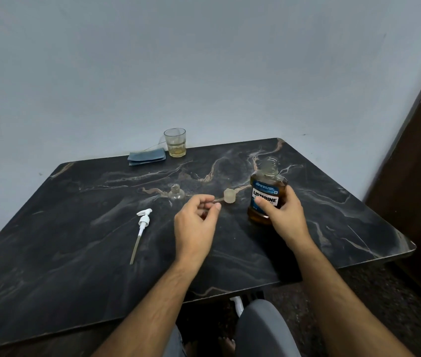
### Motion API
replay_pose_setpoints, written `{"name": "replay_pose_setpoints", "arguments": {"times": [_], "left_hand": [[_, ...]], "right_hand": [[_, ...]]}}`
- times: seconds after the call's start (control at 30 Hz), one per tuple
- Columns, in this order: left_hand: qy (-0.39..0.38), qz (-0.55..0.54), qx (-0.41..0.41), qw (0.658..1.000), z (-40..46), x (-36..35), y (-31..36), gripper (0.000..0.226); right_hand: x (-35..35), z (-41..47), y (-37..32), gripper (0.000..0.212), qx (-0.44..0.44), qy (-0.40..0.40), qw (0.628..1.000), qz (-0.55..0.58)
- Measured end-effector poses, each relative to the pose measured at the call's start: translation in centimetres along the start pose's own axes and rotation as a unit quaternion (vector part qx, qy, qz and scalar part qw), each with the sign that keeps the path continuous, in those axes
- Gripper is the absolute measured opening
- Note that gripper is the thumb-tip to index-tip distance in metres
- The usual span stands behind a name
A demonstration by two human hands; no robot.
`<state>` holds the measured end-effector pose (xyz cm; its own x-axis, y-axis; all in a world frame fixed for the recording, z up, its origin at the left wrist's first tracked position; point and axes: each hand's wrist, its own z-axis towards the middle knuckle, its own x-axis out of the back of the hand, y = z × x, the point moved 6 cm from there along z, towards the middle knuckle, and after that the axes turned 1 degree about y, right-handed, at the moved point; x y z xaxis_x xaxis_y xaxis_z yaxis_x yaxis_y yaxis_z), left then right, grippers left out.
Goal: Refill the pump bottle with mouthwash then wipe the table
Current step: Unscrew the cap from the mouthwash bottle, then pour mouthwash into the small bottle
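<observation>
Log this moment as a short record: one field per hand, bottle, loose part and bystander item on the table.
right hand: gripping Listerine bottle, uncapped, upright on table
left hand: fingers curled, holding nothing, near cap
cap: loose on table, left of Listerine bottle
small clear bottle: open, upright
pump head: removed, lying flat
glass: far edge, some yellowish liquid
blue cloth: folded beside glass

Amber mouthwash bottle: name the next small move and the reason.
Probably lift the amber mouthwash bottle toward the small clear glass pump bottle. Its cap is off on the black marble table, the right hand grips it, the white pump head lies aside, and the left hand is free to steady.
</observation>
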<state>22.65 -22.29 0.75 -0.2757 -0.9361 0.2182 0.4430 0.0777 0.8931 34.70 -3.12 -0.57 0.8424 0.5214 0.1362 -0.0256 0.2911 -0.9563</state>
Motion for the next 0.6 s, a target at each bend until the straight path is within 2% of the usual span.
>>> {"name": "replay_pose_setpoints", "arguments": {"times": [0.1, 0.2, 0.3, 0.4, 0.47, 0.6], "left_hand": [[0.031, -0.005, 0.008, 0.999, -0.3, 2.3, -0.9, 0.022], [0.085, -0.001, 0.033, 0.996, -0.1, 4.3, -2.0, 0.022], [0.113, 0.028, 0.055, 0.992, 0.4, 5.7, -2.9, 0.039], [0.084, 0.040, 0.082, 0.992, 1.4, 5.9, -3.8, 0.068], [0.055, 0.043, 0.095, 0.993, 2.1, 5.6, -4.3, 0.078], [-0.003, 0.055, 0.094, 0.994, 3.1, 4.6, -4.7, 0.069]], "right_hand": [[-0.9, -0.1, 0.0, 0.035, -0.010, -0.001, 1.000, 0.023], [-2.1, -0.4, -0.1, 0.032, -0.017, -0.017, 0.999, 0.041], [-3.4, -1.2, -0.6, 0.032, -0.018, -0.046, 0.998, 0.046], [-4.6, -1.9, -1.3, 0.036, -0.017, -0.077, 0.996, 0.035], [-5.2, -2.1, -1.8, 0.034, -0.009, -0.093, 0.995, 0.022], [-6.2, -2.3, -2.8, 0.031, 0.006, -0.135, 0.990, -0.036]]}}
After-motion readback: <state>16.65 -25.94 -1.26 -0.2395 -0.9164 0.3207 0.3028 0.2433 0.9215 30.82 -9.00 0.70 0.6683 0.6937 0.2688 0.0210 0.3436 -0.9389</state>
